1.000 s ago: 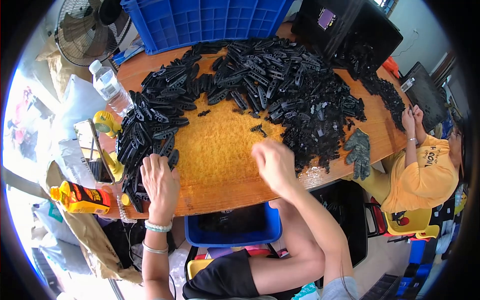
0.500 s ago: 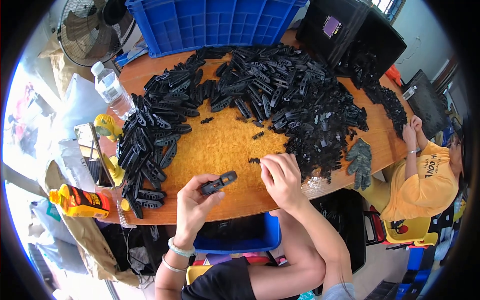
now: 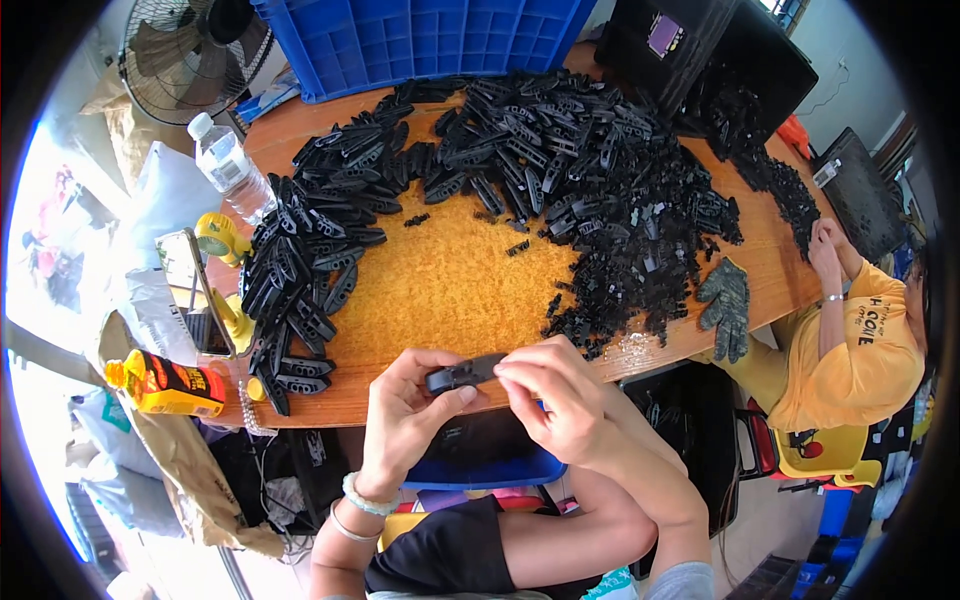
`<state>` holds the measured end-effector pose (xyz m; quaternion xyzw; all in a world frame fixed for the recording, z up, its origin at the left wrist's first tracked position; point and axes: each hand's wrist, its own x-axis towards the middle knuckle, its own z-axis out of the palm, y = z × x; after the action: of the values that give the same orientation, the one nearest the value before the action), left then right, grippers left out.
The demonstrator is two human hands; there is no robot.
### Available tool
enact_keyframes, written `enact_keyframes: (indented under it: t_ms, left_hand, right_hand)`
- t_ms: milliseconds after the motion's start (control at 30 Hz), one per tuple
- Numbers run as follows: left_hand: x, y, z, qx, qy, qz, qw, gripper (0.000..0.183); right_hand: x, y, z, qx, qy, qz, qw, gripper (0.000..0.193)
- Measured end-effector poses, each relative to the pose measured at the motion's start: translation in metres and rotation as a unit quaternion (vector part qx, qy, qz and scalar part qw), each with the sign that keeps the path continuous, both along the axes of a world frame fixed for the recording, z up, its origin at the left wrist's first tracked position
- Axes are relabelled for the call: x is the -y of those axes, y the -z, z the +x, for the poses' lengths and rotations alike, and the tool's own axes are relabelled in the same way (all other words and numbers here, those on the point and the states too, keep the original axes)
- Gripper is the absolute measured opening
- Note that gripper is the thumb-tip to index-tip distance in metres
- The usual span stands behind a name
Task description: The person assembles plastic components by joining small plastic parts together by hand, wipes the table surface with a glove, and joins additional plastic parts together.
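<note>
My left hand (image 3: 405,415) grips a black, elongated plastic shell with slots (image 3: 455,377) between thumb and fingers, above the table's near edge. My right hand (image 3: 560,400) is closed in a pinch at the shell's right end. The small black plastic piece it took from the table is hidden by the fingertips. Beyond my hands, many similar black shells (image 3: 325,215) lie heaped in an arc. At the right of the arc is a pile of small black pieces (image 3: 640,265). A loose small black piece (image 3: 518,248) lies on the yellowish tabletop.
A blue crate (image 3: 430,50) stands at the back, beside a black bin (image 3: 655,50). Along the left are a water bottle (image 3: 230,165), a phone (image 3: 185,265) and an orange-yellow bottle (image 3: 165,383). A camouflage glove (image 3: 725,308) lies right, near a co-worker in an orange shirt (image 3: 850,350). Below sits a blue tub (image 3: 480,470).
My right hand has moved left and toward me from the tabletop, bringing a small black piece to the shell. My left hand has turned the shell and shifted it slightly right.
</note>
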<state>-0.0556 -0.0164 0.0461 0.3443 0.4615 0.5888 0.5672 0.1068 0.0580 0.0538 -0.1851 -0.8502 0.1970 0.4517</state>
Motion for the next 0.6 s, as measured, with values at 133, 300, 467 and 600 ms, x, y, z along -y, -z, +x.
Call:
enact_keyframes:
  t_ms: [133, 300, 467, 600]
  left_hand:
    - [0.009, 0.005, 0.013, -0.001, -0.04, 0.015, 0.999, 0.023]
    - [0.007, -0.006, 0.016, 0.084, -0.041, -0.001, 0.996, 0.028]
    - [0.007, -0.005, 0.008, 0.007, 0.02, -0.034, 0.999, 0.034]
    - [0.01, -0.003, 0.009, -0.024, -0.013, -0.017, 0.999, 0.032]
  right_hand:
    - [0.006, 0.0, -0.006, -0.042, 0.059, -0.096, 0.993, 0.02]
    - [0.009, -0.003, -0.003, -0.042, 0.028, -0.157, 0.986, 0.018]
    - [0.014, -0.004, 0.003, 0.002, 0.001, -0.182, 0.983, 0.02]
    - [0.008, -0.004, 0.005, 0.058, 0.026, 0.007, 0.998, 0.023]
